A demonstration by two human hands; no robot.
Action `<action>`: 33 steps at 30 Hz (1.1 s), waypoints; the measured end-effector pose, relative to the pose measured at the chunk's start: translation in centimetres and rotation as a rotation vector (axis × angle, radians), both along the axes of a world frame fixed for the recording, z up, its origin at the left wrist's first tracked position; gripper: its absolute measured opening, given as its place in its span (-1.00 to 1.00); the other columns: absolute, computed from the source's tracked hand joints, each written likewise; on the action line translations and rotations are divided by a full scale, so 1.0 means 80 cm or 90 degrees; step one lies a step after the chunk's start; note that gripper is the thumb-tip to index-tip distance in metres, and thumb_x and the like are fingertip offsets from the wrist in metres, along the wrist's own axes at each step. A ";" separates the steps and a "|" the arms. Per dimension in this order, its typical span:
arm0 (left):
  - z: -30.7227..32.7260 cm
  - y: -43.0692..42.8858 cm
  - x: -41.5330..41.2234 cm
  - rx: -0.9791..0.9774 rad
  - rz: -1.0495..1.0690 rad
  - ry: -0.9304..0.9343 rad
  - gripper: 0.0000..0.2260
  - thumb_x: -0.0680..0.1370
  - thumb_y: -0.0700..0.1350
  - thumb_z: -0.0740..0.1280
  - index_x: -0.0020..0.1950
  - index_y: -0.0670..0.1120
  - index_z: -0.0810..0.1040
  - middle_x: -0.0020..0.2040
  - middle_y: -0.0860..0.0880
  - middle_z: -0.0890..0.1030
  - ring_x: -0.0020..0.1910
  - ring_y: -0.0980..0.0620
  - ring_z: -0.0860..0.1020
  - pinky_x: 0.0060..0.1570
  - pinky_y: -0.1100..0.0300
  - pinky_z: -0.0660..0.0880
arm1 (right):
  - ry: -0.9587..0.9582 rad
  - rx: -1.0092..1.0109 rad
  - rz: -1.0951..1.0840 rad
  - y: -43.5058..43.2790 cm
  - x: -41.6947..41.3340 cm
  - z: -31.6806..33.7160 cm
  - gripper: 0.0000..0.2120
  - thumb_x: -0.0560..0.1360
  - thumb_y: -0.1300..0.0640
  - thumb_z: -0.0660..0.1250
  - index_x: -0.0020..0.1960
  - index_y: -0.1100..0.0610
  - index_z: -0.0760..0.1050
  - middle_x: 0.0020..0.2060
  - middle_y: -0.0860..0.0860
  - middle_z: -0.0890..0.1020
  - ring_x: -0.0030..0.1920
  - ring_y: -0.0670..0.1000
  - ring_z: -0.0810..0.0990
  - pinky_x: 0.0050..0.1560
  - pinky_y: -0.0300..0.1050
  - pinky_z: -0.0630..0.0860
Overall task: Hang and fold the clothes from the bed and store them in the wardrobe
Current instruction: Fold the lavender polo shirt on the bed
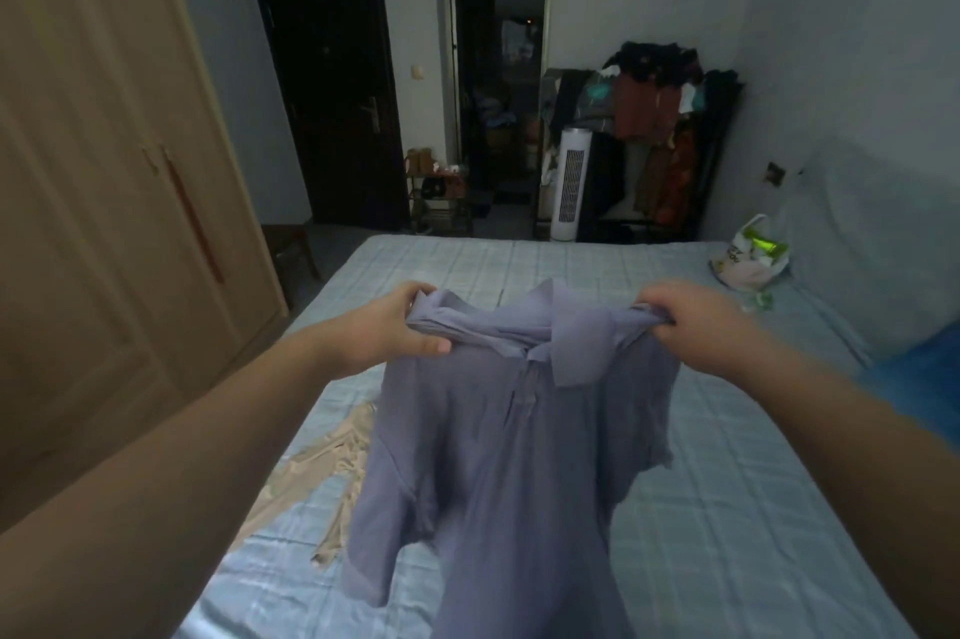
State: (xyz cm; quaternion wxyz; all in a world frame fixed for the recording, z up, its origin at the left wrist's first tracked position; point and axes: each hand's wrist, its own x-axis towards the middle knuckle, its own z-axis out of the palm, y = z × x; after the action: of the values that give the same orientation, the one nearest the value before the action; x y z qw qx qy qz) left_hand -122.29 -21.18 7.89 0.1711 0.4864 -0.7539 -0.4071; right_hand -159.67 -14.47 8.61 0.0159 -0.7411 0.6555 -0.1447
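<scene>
Gripping the lilac collared cotton shirt [498, 430] by its shoulders above the blue checked bed [727, 482], the left hand [387, 331] and right hand [698, 321] risked folding it crooked, since the bunched fabric hung unevenly.

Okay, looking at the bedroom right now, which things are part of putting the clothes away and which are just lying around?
Part of the job:
- purple polo shirt, held up by the left hand and right hand
- beige garment lying on the bed
- wardrobe

Just lying about:
- plastic bag on the bed
- tower fan
- loaded clothes rack
</scene>
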 end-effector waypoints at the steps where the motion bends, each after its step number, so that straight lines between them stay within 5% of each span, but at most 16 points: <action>1: -0.004 0.010 0.010 0.040 -0.015 0.042 -0.19 0.24 0.20 0.61 0.36 0.24 0.26 0.20 0.12 0.54 0.13 0.16 0.57 0.06 0.23 0.54 | -0.038 -0.005 0.002 0.015 0.003 0.003 -0.86 0.44 0.29 0.29 -0.07 0.11 0.57 -0.16 0.05 0.59 -0.10 0.09 0.52 -0.13 -0.03 0.43; 4: -0.011 0.033 0.037 0.122 -0.065 0.094 -0.09 0.30 -0.04 0.63 0.41 0.40 0.14 0.29 -0.02 0.57 0.21 -0.01 0.61 0.24 -0.03 0.54 | -0.137 -0.038 0.040 0.052 0.009 0.013 -0.83 0.39 0.41 0.27 -0.14 0.21 0.55 -0.25 0.13 0.59 -0.16 0.16 0.54 -0.13 0.01 0.45; 7: -0.006 0.052 0.055 -0.014 -0.028 -0.168 -0.16 0.35 0.12 0.57 0.51 0.21 0.19 0.31 -0.03 0.54 0.21 0.00 0.57 0.29 0.02 0.49 | -0.164 -0.059 0.075 0.087 0.011 0.020 -0.79 0.42 0.37 0.26 -0.27 0.09 0.45 -0.33 0.07 0.52 -0.21 0.17 0.52 -0.16 0.06 0.43; 9: -0.002 0.057 0.060 -0.098 -0.018 -0.351 -0.46 0.41 0.26 0.47 0.28 0.00 0.53 0.15 0.01 0.62 0.05 0.04 0.58 0.10 0.12 0.50 | -0.105 -0.062 0.077 0.104 0.013 0.020 -0.76 0.42 0.32 0.28 -0.29 0.01 0.41 -0.34 0.00 0.52 -0.22 0.12 0.52 -0.15 0.06 0.44; 11: 0.001 0.068 0.059 -0.118 -0.018 -0.407 -0.67 0.48 0.28 0.39 -0.04 0.02 0.63 -0.05 0.01 0.64 -0.10 0.06 0.56 -0.12 0.14 0.44 | -0.044 -0.049 0.059 0.117 0.017 0.021 -0.82 0.41 0.28 0.33 -0.24 0.02 0.46 -0.30 -0.03 0.55 -0.20 0.07 0.54 -0.13 0.06 0.49; 16: 0.001 0.096 0.057 -0.161 -0.027 -0.302 -0.80 0.54 0.17 0.37 -0.08 0.05 0.59 -0.07 0.01 0.61 -0.07 0.02 0.55 -0.03 0.04 0.49 | -0.097 0.056 0.031 0.148 0.008 0.020 -0.89 0.51 0.01 0.40 -0.04 -0.01 0.51 -0.13 -0.08 0.58 -0.10 -0.05 0.53 -0.09 -0.13 0.42; 20: 0.010 0.113 0.062 -0.150 -0.036 -0.138 -0.83 0.48 0.14 0.45 -0.03 0.10 0.59 -0.06 0.08 0.62 -0.02 0.05 0.59 -0.03 0.09 0.49 | -0.191 0.063 -0.026 0.167 -0.013 0.007 -0.88 0.59 0.13 0.31 -0.12 0.10 0.46 -0.21 -0.03 0.50 -0.11 0.00 0.46 -0.19 -0.34 0.28; 26: 0.038 0.132 0.065 -0.033 -0.138 0.035 -0.70 0.51 0.28 0.35 0.01 0.07 0.60 0.00 0.02 0.61 0.09 -0.04 0.59 0.18 -0.07 0.47 | -0.245 -0.122 -0.056 0.194 -0.029 0.005 -0.89 0.56 0.18 0.30 -0.09 -0.02 0.49 -0.08 0.03 0.58 -0.04 0.05 0.52 -0.02 -0.05 0.38; 29: 0.042 0.137 0.060 -0.086 -0.126 0.015 -0.82 0.57 0.15 0.33 0.03 0.09 0.62 0.01 0.05 0.63 0.12 -0.05 0.58 0.26 -0.20 0.44 | -0.353 -0.102 -0.014 0.218 -0.037 0.011 -0.87 0.54 0.20 0.36 -0.14 0.00 0.55 -0.20 0.00 0.57 -0.13 0.04 0.52 -0.10 0.00 0.39; 33: 0.038 0.145 0.050 -0.222 -0.088 -0.046 -0.95 0.58 0.01 0.35 -0.03 0.16 0.59 -0.08 0.17 0.59 0.04 0.04 0.56 0.17 -0.13 0.47 | -0.448 -0.004 0.047 0.256 -0.048 0.025 -0.95 0.42 0.06 0.35 -0.20 0.00 0.57 -0.33 -0.13 0.53 -0.23 -0.12 0.48 -0.21 -0.22 0.38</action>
State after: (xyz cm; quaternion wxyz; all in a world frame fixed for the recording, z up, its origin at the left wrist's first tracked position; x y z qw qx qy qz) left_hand -118.27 -9.55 10.89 0.1970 0.4106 -0.8503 -0.2637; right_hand -163.55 5.97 10.63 0.2435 -0.6692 0.5819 -0.3928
